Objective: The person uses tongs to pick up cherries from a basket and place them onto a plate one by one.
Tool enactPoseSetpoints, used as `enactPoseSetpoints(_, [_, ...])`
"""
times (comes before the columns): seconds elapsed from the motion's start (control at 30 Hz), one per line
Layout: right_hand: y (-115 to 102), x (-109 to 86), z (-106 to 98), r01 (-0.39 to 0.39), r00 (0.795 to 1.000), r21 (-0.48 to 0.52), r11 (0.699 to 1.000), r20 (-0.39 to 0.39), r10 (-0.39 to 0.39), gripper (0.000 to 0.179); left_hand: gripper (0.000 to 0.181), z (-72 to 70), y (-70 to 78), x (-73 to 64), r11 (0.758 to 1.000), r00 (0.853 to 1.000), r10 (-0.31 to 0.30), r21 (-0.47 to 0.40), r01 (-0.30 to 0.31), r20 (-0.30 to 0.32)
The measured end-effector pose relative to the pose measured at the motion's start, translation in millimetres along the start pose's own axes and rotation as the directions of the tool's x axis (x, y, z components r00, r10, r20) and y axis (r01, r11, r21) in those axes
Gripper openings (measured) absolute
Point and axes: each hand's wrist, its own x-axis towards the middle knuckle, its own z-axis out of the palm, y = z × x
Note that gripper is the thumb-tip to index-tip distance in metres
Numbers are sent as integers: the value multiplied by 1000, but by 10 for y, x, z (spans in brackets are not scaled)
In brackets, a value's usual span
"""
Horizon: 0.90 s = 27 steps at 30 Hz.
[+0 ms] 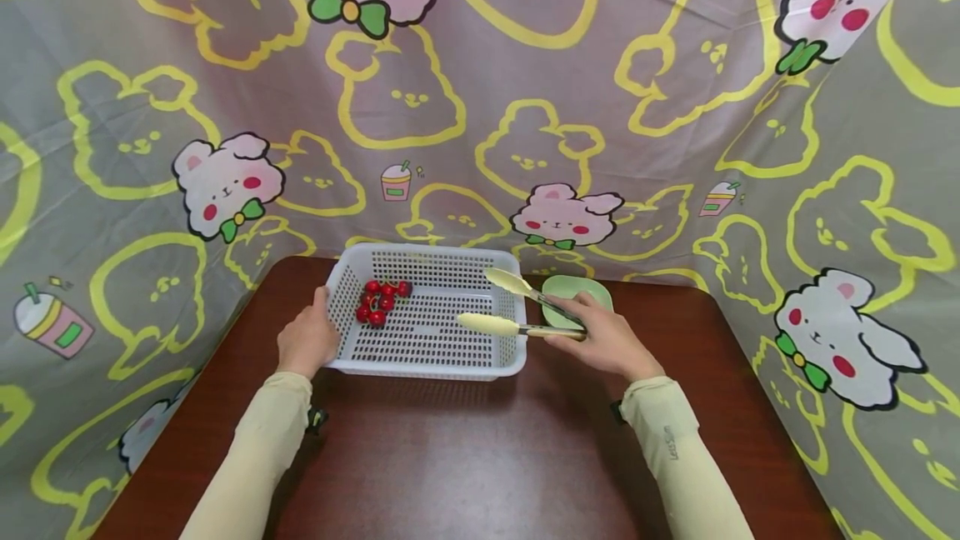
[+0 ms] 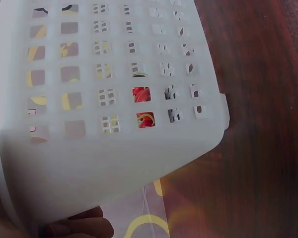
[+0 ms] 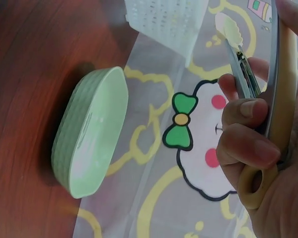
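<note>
In the head view, my left hand (image 1: 307,338) grips the left end of a white plastic basket (image 1: 431,372) with slotted walls. Several small, glossy round red fruits (image 1: 378,318) lie together in its left part; red also shows through the holes in the left wrist view. My right hand (image 1: 606,336) holds a pair of tongs (image 1: 487,323) with cream-coloured tips and metal arms. The tips stand apart with nothing between them, overlapping the basket's right end. Beyond the right hand, a light green bowl (image 3: 89,129) sits on the table, partly hidden by that hand in the head view.
The dark brown wooden table (image 1: 450,457) extends in front of the basket and to both sides. A patterned cloth (image 1: 480,82) with cartoon animals hangs behind the table and along its left and right edges, close behind the basket and bowl.
</note>
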Motion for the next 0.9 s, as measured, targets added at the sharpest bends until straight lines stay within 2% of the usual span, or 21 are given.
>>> enactPoseSetpoints(0.37, [-167, 239, 88, 31, 999, -27, 999, 14, -31, 69, 77, -7, 12, -8, 1000, 1000, -18, -8, 18, 11])
enactPoseSetpoints(0.63, [-354, 403, 116, 84, 996, -52, 995, 47, -81, 68, 76, -19, 15, -12, 1000, 1000, -10, -8, 10, 11])
enactPoseSetpoints(0.9, [-514, 575, 164, 93, 991, -85, 992, 100, -85, 69, 72, -9, -21, 0, 1000, 1000, 14, -7, -14, -3])
